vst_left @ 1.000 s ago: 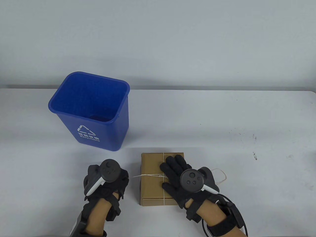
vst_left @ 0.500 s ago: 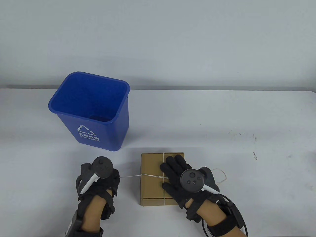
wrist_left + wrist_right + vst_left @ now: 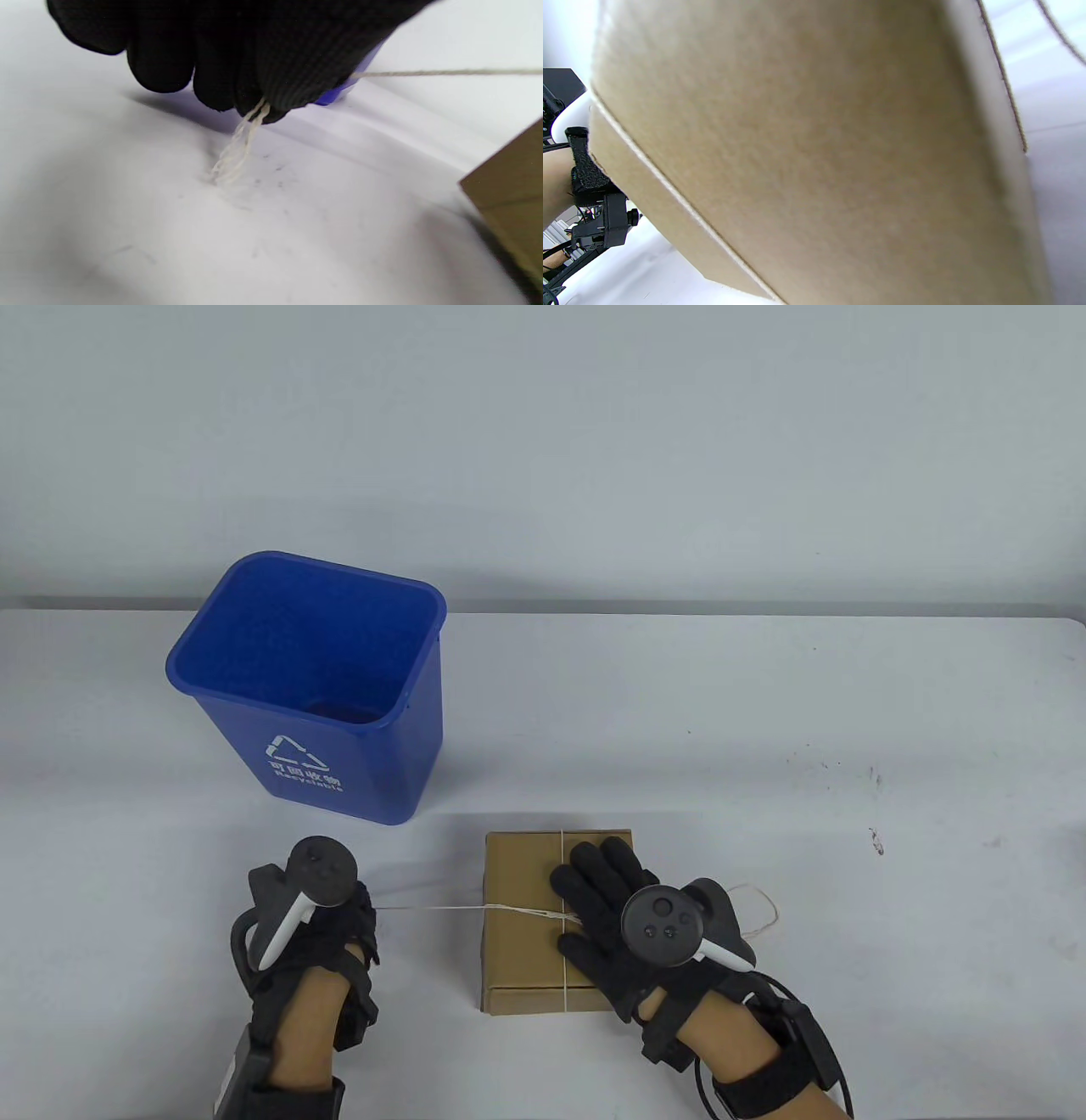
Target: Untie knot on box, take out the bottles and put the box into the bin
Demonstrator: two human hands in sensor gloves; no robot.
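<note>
Cardboard box [image 3: 522,920] sits near the table's [image 3: 764,712] front edge, held down by the flat, spread right hand [image 3: 607,916]. Left hand [image 3: 327,933] pinches the string [image 3: 433,909], taut toward the knot, probably under the right fingers. Pull level and steady; press firmly so the box cannot slide. Bin [image 3: 310,687] is behind-left.

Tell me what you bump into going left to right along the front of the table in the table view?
left hand → string pulled tight → cardboard box → right hand flat on the box → loose loop of string.
</note>
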